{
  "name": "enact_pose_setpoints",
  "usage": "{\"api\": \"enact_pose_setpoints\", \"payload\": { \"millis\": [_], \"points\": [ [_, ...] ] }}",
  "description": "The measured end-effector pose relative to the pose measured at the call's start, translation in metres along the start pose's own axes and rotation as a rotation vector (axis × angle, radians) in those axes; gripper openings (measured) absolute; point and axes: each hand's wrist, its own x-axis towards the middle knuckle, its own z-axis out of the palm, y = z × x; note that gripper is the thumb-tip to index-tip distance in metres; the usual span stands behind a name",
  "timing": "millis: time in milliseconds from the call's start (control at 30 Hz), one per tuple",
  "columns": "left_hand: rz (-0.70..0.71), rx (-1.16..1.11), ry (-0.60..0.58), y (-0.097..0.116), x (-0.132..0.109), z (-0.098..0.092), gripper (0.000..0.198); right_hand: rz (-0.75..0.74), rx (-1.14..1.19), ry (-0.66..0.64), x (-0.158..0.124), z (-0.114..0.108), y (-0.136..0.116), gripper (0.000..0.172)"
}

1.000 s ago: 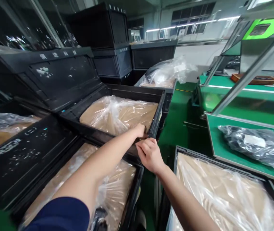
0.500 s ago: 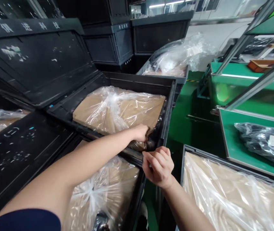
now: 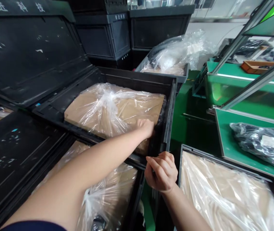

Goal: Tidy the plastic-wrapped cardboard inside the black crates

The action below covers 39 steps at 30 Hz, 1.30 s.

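Observation:
My left hand reaches into an open black crate. Its fingers curl down, closed at the near right edge of a clear plastic bag wrapped around brown cardboard; the fingertips are hidden. The bag's top is gathered into a bunch in the middle. Just outside the crate's near right corner is my right hand, loosely fisted, with nothing visible in it. Below my left forearm, a second bag with brown cardboard lies in a nearer crate.
The crate's hinged lid stands raised at left. Black crates are stacked behind. At right, another crate holds bagged cardboard, below a green workbench bearing a bag of dark items. A narrow green floor strip shows between.
My left hand has shifted slightly right and up along the bag's edge, wrist turned more over it. My right hand has moved slightly down and right, still curled. The view has shifted slightly.

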Motion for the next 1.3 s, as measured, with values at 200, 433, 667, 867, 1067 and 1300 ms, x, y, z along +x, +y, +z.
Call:
{"api": "enact_pose_setpoints", "payload": {
  "millis": [200,433,667,867,1067,1300],
  "points": [
    [0.098,0.048,-0.031,-0.021,0.003,-0.007,0.031,-0.026,0.023,0.005,-0.003,0.000,0.001,0.029],
    [0.315,-0.167,-0.091,-0.043,0.009,-0.011,0.020,-0.023,0.040,-0.005,-0.008,-0.002,0.004,0.030],
    [0.261,-0.319,-0.156,-0.045,0.010,-0.014,0.023,-0.012,0.060,-0.008,-0.007,-0.004,0.005,0.024],
    [0.290,-0.300,-0.082,-0.045,0.004,-0.019,0.024,-0.019,0.076,-0.001,-0.008,-0.005,0.006,0.023],
    [0.269,-0.212,-0.037,-0.041,0.003,-0.022,0.025,-0.023,0.081,-0.034,-0.009,-0.006,0.006,0.025],
    [0.247,0.160,0.094,-0.033,0.000,-0.009,0.035,-0.027,0.104,-0.021,-0.006,-0.005,0.006,0.022]
  ]
}}
